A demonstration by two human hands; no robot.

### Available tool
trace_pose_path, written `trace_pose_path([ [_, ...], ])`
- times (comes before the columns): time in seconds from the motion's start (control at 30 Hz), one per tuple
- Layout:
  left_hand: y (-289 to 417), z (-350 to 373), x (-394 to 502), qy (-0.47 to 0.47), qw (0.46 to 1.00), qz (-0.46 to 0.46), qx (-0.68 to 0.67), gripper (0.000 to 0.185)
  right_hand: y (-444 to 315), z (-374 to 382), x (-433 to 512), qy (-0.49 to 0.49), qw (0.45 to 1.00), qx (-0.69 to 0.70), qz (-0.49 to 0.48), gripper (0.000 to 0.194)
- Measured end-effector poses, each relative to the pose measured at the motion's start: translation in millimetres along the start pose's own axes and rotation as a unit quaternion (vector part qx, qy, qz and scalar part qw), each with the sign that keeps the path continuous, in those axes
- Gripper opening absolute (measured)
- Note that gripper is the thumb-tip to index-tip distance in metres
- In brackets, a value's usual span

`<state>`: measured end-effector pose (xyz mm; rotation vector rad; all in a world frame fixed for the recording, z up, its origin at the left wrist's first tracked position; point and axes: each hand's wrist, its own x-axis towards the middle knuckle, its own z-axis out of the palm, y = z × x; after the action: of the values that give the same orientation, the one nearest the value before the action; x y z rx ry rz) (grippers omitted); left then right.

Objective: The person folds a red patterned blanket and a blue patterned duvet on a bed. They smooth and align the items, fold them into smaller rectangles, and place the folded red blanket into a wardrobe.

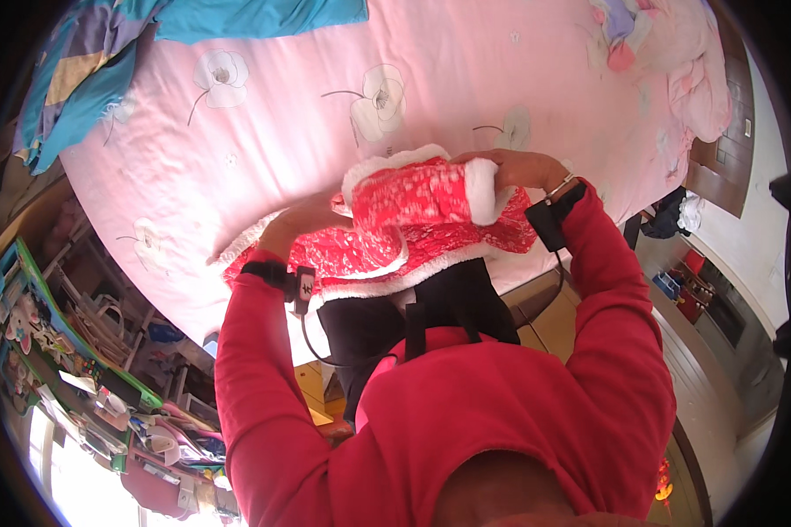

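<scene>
A red patterned garment with white fluffy trim (412, 197) lies bunched at the near edge of the bed, against my black trousers. One sleeve with a white cuff lies across its top. My right hand (524, 170) is at that cuff, its fingers partly hidden behind the white trim. On the other side, my left hand (306, 221) rests on the garment near its collar end, the fingertips tucked under a red fold. Both wrists wear black straps with small wired boxes.
Under the garment spreads a pink flowered bedsheet (270, 151). Blue fabric (257, 20) lies at the far left, and rumpled pink bedding (679, 72) at the far right. Cluttered shelves (99, 369) stand to my left. A brown wooden panel (725, 151) stands beyond the bed's right side.
</scene>
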<state>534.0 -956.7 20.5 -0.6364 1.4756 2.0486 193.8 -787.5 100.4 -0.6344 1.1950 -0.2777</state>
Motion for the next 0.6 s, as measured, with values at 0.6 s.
trace_pose_path([
  [0.6,135,105,-72,-0.029,0.928,0.134,0.347,0.012,-39,45,45,-0.175,0.954,-0.121,-0.211,0.075],
])
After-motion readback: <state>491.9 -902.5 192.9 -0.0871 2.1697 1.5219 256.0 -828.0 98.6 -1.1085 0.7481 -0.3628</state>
